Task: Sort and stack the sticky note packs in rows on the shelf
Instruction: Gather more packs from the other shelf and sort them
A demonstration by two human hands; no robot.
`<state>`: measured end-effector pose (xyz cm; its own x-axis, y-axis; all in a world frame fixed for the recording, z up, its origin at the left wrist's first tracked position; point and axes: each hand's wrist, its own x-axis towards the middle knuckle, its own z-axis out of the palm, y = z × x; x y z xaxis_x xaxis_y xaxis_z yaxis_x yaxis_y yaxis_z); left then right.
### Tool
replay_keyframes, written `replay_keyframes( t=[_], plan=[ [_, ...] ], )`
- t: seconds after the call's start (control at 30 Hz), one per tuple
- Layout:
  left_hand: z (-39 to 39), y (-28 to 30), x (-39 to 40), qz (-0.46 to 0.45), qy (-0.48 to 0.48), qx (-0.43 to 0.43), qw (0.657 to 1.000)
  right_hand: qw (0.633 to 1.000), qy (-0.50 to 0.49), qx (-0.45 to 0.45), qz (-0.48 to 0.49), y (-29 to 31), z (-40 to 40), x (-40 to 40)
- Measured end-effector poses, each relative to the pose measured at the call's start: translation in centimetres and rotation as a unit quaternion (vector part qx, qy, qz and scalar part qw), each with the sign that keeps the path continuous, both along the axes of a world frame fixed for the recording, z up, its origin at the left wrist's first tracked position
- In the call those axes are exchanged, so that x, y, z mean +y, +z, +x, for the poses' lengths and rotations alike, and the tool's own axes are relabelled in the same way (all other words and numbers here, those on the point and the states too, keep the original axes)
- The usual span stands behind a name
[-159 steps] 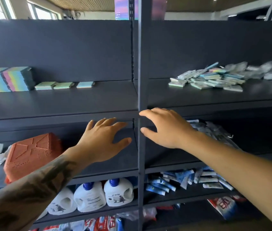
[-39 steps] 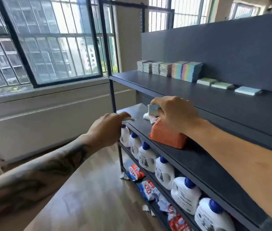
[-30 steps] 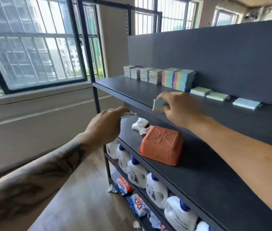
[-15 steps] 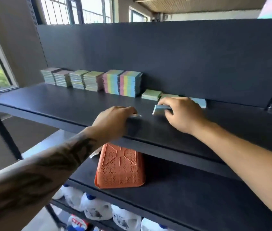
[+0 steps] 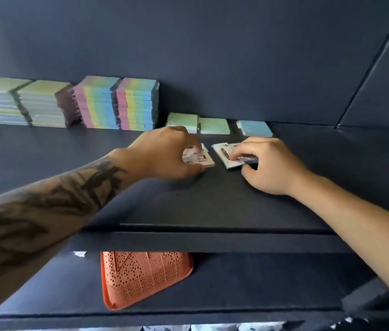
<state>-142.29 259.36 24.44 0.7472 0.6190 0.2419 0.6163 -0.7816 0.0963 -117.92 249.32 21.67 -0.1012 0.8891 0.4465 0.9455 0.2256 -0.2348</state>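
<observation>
In front of the rainbow stacks [image 5: 117,103], left hand [image 5: 165,154] grips one pack [image 5: 200,158], right hand [image 5: 267,166] pinches another pack [image 5: 224,151], both on the shelf [image 5: 212,201].

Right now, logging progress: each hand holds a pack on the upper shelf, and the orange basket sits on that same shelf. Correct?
Not quite. In the head view the orange basket sits on the shelf below. Each hand, left hand and right hand, does hold a pack on the upper shelf.

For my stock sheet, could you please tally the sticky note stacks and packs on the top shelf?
Green-topped stacks: 2 fully visible
Rainbow-striped stacks: 2
Single flat packs at the back: 3
Packs in the hands: 2
Total: 9
</observation>
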Motion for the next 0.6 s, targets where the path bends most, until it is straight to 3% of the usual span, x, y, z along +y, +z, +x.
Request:
replay_keyframes(
  t=[0.13,0.33,0.47,0.6],
  plan=[
    [0.4,0.4,1.2,-0.013,-0.029,-0.007,0.999,1.000,0.022,0.004,0.004,0.5,0.0,0.4],
    [2.8,1.0,1.9,-0.055,-0.038,-0.012,0.998,0.995,0.030,0.094,-0.020,3.6,0.8,3.0],
    [4.4,0.1,2.8,-0.116,-0.039,-0.102,0.987,0.988,0.016,0.151,-0.020,3.1,1.7,3.9],
    [4.2,-1.4,3.5,-0.149,-0.050,-0.158,0.975,0.993,0.009,0.084,-0.077,2.1,1.7,3.2]
  ],
)
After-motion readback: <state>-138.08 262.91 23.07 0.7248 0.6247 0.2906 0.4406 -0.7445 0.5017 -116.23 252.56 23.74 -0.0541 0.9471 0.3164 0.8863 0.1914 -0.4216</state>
